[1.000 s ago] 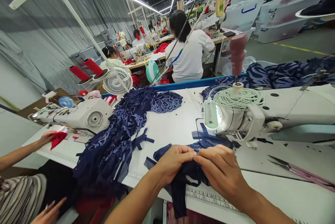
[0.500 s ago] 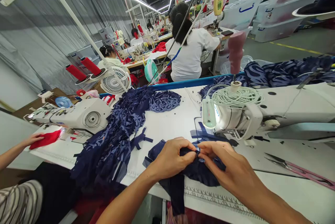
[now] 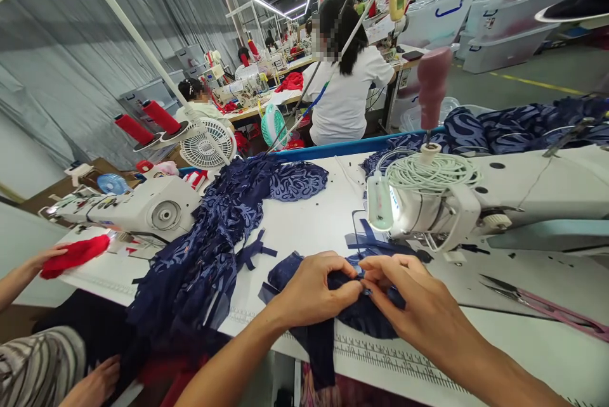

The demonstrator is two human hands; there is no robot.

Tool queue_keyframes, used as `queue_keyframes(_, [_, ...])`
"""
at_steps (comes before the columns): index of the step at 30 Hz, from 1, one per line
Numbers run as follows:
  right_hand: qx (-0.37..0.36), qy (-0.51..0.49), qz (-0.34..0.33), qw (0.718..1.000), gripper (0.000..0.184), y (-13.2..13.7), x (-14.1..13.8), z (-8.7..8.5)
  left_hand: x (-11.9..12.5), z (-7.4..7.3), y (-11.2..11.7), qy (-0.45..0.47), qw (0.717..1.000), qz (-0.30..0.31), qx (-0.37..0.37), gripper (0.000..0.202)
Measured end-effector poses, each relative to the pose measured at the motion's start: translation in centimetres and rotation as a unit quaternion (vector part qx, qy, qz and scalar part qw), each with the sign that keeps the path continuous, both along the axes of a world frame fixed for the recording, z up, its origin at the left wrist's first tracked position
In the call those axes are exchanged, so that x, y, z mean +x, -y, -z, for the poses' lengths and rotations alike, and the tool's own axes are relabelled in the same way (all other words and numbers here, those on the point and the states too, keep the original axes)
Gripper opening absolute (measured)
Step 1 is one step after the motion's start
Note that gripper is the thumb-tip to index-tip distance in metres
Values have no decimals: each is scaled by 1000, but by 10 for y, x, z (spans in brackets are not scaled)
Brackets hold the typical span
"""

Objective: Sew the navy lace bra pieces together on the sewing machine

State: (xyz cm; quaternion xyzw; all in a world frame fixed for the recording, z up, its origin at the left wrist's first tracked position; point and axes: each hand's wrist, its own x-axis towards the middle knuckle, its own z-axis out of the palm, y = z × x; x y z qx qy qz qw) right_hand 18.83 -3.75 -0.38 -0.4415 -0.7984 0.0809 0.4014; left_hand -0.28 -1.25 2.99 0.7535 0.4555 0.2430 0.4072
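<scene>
Both hands pinch a dark navy bra piece at its middle, low over the front of the white table. My left hand has thumb and forefinger closed on its upper edge. Almost touching it, my right hand grips the same edge with bent fingers. Rounded, cup-like parts of the cloth spread to both sides, and a dark band hangs over the table's front edge. The fingertips hide the exact spot being held. Just behind the hands lie navy strips, close to the sewing machine.
A heap of navy patterned pieces covers the left side. Pink-handled scissors lie at right. A pink-handled tool stands upright on the machine by coiled cord. At far left, a neighbour's hand holds red cloth near another machine.
My hands stay on the bra piece with barely any shift. The neighbour's red cloth has moved left, and their other hand now shows. The person in white ahead has turned their head.
</scene>
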Motion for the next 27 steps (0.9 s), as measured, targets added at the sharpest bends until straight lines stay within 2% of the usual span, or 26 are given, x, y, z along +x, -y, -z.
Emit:
queue_keyframes(7, [-7,-6,-19,1000,12,-1,4,7,-5,7,1,44,998,-12,-34,11])
queue_keyframes(10, [-76,-38,-67,994,19,-3,7,7,-9,5,3,46,999,-17,-8,11])
queue_keyframes(13, [-163,-56,-120,978,16,-4,5,5,-14,7,9,46,999,-20,16,10])
queue_keyframes(16, [-199,-81,-145,966,19,-7,-17,4,-27,22,19,68,996,-61,10,14])
queue_keyframes(18, [-217,-102,-155,958,16,-14,-47,2,-49,30,23,91,990,-110,-21,19])
queue_keyframes(19, [-228,-108,-156,955,13,-19,-65,-2,-64,30,22,96,986,-130,-45,21])
queue_keyframes(21, [-255,-136,-157,944,17,-36,-105,-17,-99,14,11,33,988,-146,-45,25])
queue_keyframes(23, [-279,-192,-152,928,19,-55,-143,-40,-132,-25,-11,-85,981,-166,60,25])
queue_keyframes(25, [-304,-267,-146,903,14,-70,-168,-66,-151,-73,-36,-209,947,-150,191,21])
queue_keyframes(27, [-342,-341,-146,863,9,-77,-174,-81,-147,-110,-58,-294,896,-118,310,22])
